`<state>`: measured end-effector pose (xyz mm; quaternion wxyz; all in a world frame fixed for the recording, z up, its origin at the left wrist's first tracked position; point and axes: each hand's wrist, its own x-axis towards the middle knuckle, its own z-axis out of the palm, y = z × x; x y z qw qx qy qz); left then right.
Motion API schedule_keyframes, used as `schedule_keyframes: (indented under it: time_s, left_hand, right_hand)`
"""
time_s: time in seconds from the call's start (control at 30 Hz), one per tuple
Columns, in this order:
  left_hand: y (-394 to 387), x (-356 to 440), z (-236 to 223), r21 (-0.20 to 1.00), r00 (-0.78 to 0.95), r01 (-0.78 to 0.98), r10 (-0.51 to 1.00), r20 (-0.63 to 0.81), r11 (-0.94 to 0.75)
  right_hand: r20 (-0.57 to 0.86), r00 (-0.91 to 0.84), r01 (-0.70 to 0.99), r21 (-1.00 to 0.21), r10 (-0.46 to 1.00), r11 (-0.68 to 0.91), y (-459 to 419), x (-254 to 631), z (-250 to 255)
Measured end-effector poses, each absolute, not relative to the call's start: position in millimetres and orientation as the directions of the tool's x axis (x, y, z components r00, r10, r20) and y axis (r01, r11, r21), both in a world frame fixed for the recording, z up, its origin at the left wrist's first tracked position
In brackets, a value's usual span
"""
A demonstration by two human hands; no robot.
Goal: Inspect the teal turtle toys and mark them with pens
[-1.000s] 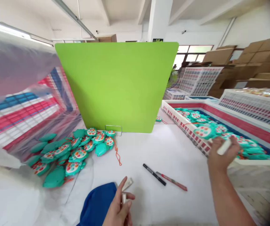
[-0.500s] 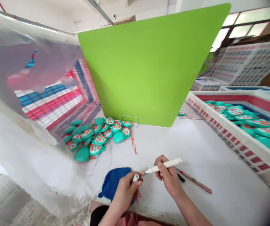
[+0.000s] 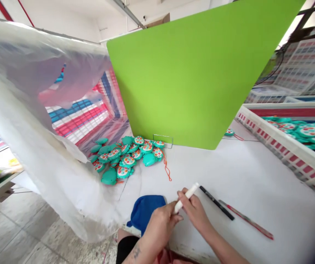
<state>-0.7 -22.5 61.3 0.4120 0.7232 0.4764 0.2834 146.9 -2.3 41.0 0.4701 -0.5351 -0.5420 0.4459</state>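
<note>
White plastic marker, likely light and stiff, its smooth barrel best held mid-length, is pinched between the fingers of the left hand and right hand above the white table.

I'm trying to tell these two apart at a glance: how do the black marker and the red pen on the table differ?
The black marker has a dark body, while the red pen is red. The red pen looks longer and slimmer than the black marker. The black marker lies nearer the right hand than the red pen does. Both lie flat, side by side, on the white table.
</note>
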Motion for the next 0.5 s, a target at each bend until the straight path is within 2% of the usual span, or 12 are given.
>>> schedule_keyframes:
  time_s: [0.07,0.13,0.2,0.27,0.3,0.4,0.5]
  left_hand:
    - [-5,-17,57,0.807,0.353,0.524,0.932,0.083,-0.271]
    - [20,-48,50,0.69,0.177,0.676,0.966,0.19,-0.259]
    - [49,-88,43,0.491,-0.087,0.868,0.955,0.282,-0.066]
    - [74,-129,36,0.38,-0.293,0.908,0.916,0.273,0.177]
    - [84,-146,33,0.355,-0.341,0.903,0.907,0.248,0.242]
    - [99,-178,23,0.351,-0.386,0.877,0.916,0.109,0.328]
    - [97,-180,15,0.389,-0.339,0.873,0.939,0.049,0.295]
  right_hand:
    - [-0.005,0.007,0.35,-0.937,1.0,-0.007,8,168,41]
    - [-0.079,-0.021,0.624,-0.78,0.997,-0.049,14,194,40]
    - [-0.203,-0.03,0.823,-0.561,0.979,-0.091,15,220,37]
    - [-0.297,-0.005,0.903,-0.412,0.955,-0.124,12,242,31]
    - [-0.321,0.01,0.918,-0.372,0.947,-0.136,10,250,29]
    - [-0.291,0.061,0.919,-0.356,0.955,-0.167,6,261,24]
    - [-0.187,0.067,0.884,-0.444,0.98,-0.145,7,250,30]
